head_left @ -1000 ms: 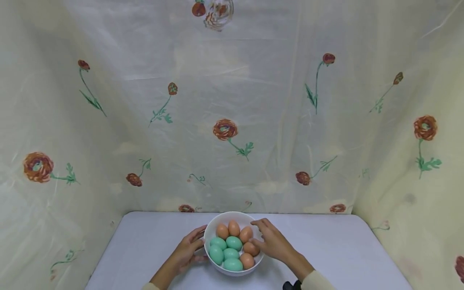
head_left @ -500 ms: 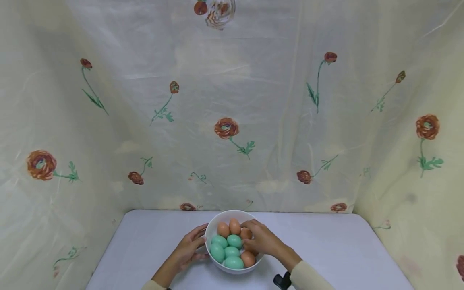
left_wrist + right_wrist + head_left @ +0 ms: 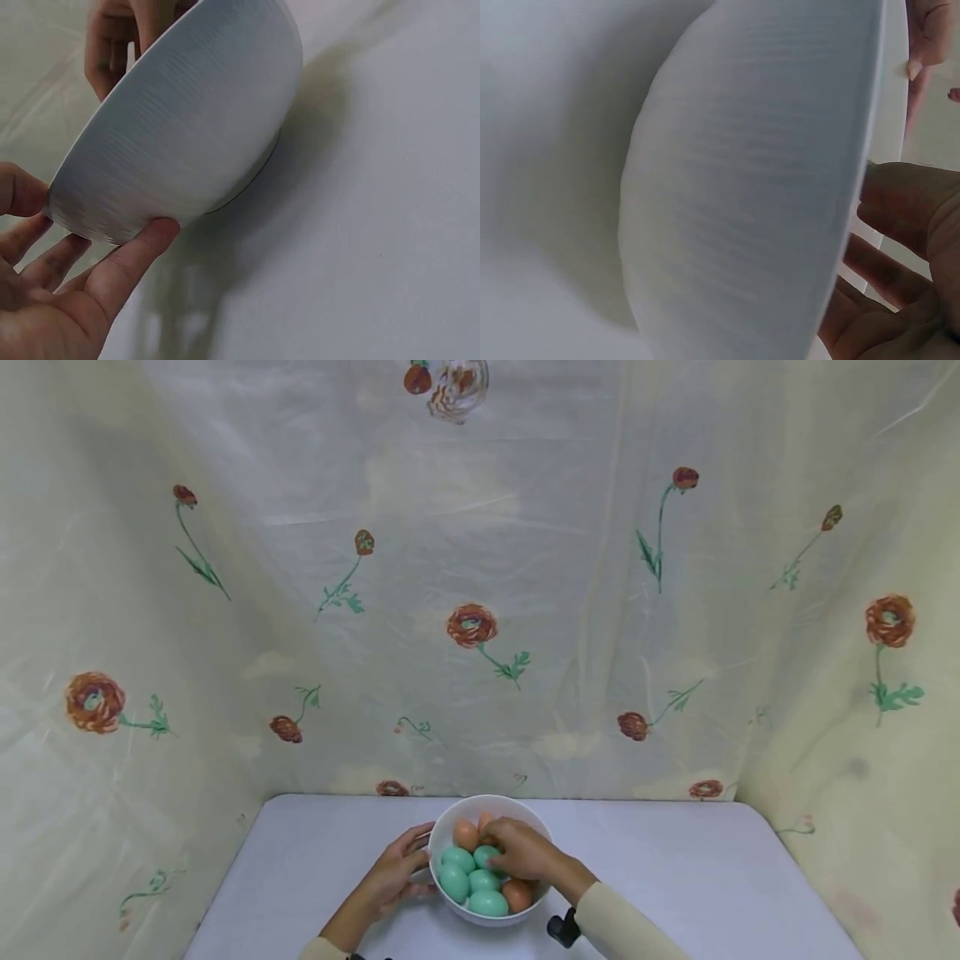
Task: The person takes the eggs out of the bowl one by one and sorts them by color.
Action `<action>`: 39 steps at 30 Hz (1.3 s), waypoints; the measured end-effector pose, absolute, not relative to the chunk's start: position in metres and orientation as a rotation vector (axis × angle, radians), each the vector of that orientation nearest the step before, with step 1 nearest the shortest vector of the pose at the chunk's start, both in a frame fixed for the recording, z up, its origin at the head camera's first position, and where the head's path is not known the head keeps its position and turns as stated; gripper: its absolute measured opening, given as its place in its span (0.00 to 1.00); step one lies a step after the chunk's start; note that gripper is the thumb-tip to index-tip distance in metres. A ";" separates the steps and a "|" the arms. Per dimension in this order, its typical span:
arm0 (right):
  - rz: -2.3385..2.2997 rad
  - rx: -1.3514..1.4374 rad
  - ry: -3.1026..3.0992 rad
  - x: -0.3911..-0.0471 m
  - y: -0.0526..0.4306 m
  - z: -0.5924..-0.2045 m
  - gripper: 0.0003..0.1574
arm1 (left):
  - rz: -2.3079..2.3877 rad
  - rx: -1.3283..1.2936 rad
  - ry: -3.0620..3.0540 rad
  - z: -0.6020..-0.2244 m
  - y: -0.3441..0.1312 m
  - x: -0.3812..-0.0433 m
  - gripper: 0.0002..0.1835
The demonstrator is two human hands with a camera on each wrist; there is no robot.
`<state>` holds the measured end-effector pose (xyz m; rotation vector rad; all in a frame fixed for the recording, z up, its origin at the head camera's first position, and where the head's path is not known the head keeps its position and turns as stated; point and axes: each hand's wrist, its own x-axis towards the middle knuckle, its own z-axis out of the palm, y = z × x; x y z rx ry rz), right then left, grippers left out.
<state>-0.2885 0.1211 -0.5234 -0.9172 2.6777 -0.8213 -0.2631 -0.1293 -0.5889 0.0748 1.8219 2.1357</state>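
A white bowl (image 3: 450, 824) on the table holds several green eggs (image 3: 453, 883) and several orange-brown eggs (image 3: 466, 836). My left hand (image 3: 388, 876) rests against the bowl's left side; in the left wrist view its fingers touch the outer wall (image 3: 195, 112) with the tips spread out. Over the right part of the bowl, my right hand (image 3: 527, 852) reaches in from the right. Its fingertips and thumb stand around a green egg (image 3: 484, 857) near the middle, and the hand covers part of the orange-brown eggs. Whether it grips that egg is hidden in the right wrist view by the bowl wall (image 3: 750, 180).
The bowl stands near the far edge of a white-covered table (image 3: 660, 877). Sheeting (image 3: 570, 568) printed with flowers hangs behind and on both sides. A black wrist strap part (image 3: 564, 927) shows by my right sleeve (image 3: 626, 922).
My right hand has moved left and into the bowl, from the orange-brown eggs at the right rim to the green egg near the middle. The left hand stays at the bowl's side.
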 end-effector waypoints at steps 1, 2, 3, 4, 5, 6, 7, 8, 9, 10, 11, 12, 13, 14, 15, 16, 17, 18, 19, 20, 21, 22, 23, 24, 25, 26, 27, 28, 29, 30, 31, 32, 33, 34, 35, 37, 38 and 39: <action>-0.820 -0.909 2.669 -0.289 0.120 -0.523 0.20 | 2.136 0.073 1.824 -0.589 -0.129 -0.263 0.33; -0.817 -0.897 2.663 -0.289 0.119 -0.523 0.20 | 2.137 0.073 1.824 -0.589 -0.128 -0.263 0.32; -0.808 -0.886 2.664 -0.289 0.118 -0.523 0.20 | 2.138 0.072 1.825 -0.589 -0.128 -0.263 0.32; -0.803 -0.884 2.663 -0.290 0.117 -0.522 0.20 | 2.140 0.072 1.825 -0.589 -0.127 -0.263 0.32; -0.806 -0.884 2.659 -0.290 0.117 -0.522 0.20 | 2.142 0.072 1.824 -0.589 -0.127 -0.264 0.32; -0.810 -0.884 2.655 -0.290 0.117 -0.522 0.20 | 2.143 0.073 1.825 -0.589 -0.127 -0.264 0.32; -0.810 -0.892 2.651 -0.290 0.117 -0.522 0.20 | 2.143 0.072 1.822 -0.589 -0.126 -0.264 0.32; -0.807 -0.887 2.647 -0.291 0.117 -0.521 0.20 | 2.144 0.070 1.823 -0.589 -0.126 -0.265 0.32; -0.806 -0.880 2.641 -0.291 0.116 -0.521 0.19 | 2.147 0.067 1.821 -0.588 -0.126 -0.265 0.32; -0.802 -0.869 2.635 -0.291 0.116 -0.521 0.18 | 2.148 0.062 1.820 -0.588 -0.126 -0.265 0.33; -0.795 -0.863 2.632 -0.291 0.115 -0.521 0.18 | 2.148 0.054 1.820 -0.587 -0.126 -0.265 0.33; -0.782 -0.859 2.632 -0.291 0.114 -0.520 0.17 | 2.148 0.050 1.820 -0.587 -0.126 -0.265 0.33; -0.770 -0.846 2.631 -0.292 0.113 -0.520 0.16 | 2.148 0.046 1.817 -0.586 -0.126 -0.265 0.33; -0.761 -0.831 2.630 -0.291 0.112 -0.520 0.15 | 2.148 0.045 1.816 -0.586 -0.126 -0.265 0.33; -0.753 -0.820 2.629 -0.291 0.112 -0.519 0.15 | 2.147 0.039 1.815 -0.586 -0.126 -0.265 0.33; -0.746 -0.809 2.629 -0.291 0.111 -0.519 0.14 | 2.146 0.039 1.817 -0.586 -0.125 -0.265 0.33; -0.737 -0.817 2.633 -0.292 0.110 -0.519 0.14 | 2.146 0.036 1.816 -0.586 -0.125 -0.265 0.33; -0.729 -0.809 2.633 -0.292 0.110 -0.519 0.14 | 2.146 0.035 1.815 -0.586 -0.125 -0.266 0.33; -0.720 -0.798 2.632 -0.292 0.110 -0.520 0.14 | 2.146 0.028 1.816 -0.585 -0.125 -0.266 0.33; -0.713 -0.795 2.632 -0.293 0.109 -0.520 0.14 | 2.145 0.025 1.820 -0.585 -0.125 -0.266 0.32; -0.706 -0.789 2.631 -0.294 0.109 -0.521 0.14 | 2.145 0.024 1.821 -0.585 -0.125 -0.266 0.32; -0.702 -0.780 2.628 -0.295 0.108 -0.522 0.14 | 2.143 0.026 1.824 -0.585 -0.125 -0.266 0.32; -0.692 -0.784 2.630 -0.296 0.108 -0.524 0.15 | 2.142 0.023 1.824 -0.585 -0.125 -0.266 0.32; -0.690 -0.761 2.621 -0.296 0.108 -0.525 0.16 | 2.140 0.027 1.826 -0.585 -0.124 -0.266 0.32; -0.699 -0.744 2.609 -0.297 0.108 -0.526 0.17 | 2.139 0.029 1.827 -0.584 -0.124 -0.266 0.32; -0.706 -0.736 2.599 -0.298 0.108 -0.527 0.19 | 2.138 0.034 1.829 -0.584 -0.124 -0.265 0.32; -0.716 -0.725 2.587 -0.298 0.108 -0.529 0.20 | 2.137 0.038 1.831 -0.585 -0.124 -0.265 0.32; -0.730 -0.717 2.577 -0.299 0.108 -0.530 0.22 | 2.136 0.037 1.834 -0.585 -0.124 -0.265 0.32; -0.740 -0.711 2.566 -0.299 0.108 -0.531 0.23 | 2.135 0.031 1.836 -0.585 -0.123 -0.265 0.32; -0.755 -0.700 2.554 -0.299 0.108 -0.532 0.23 | 2.135 0.025 1.838 -0.584 -0.123 -0.265 0.32; -0.767 -0.700 2.548 -0.300 0.108 -0.532 0.23 | 2.135 0.019 1.840 -0.584 -0.124 -0.265 0.32; -0.768 -0.700 2.548 -0.300 0.108 -0.533 0.23 | 2.134 0.010 1.841 -0.584 -0.124 -0.265 0.32; -0.767 -0.698 2.549 -0.300 0.107 -0.533 0.22 | 2.133 0.008 1.842 -0.583 -0.124 -0.266 0.32; -0.769 -0.688 2.547 -0.300 0.107 -0.533 0.22 | 2.132 -0.002 1.840 -0.583 -0.124 -0.265 0.33; -0.764 -0.678 2.547 -0.300 0.107 -0.534 0.22 | 2.131 -0.010 1.838 -0.583 -0.124 -0.265 0.33; -0.754 -0.667 2.550 -0.299 0.107 -0.535 0.21 | 2.128 -0.019 1.835 -0.584 -0.125 -0.265 0.33; -0.749 -0.659 2.549 -0.299 0.106 -0.535 0.21 | 2.126 -0.025 1.834 -0.584 -0.125 -0.265 0.33; -0.745 -0.651 2.549 -0.299 0.106 -0.534 0.21 | 2.125 -0.024 1.833 -0.584 -0.125 -0.266 0.33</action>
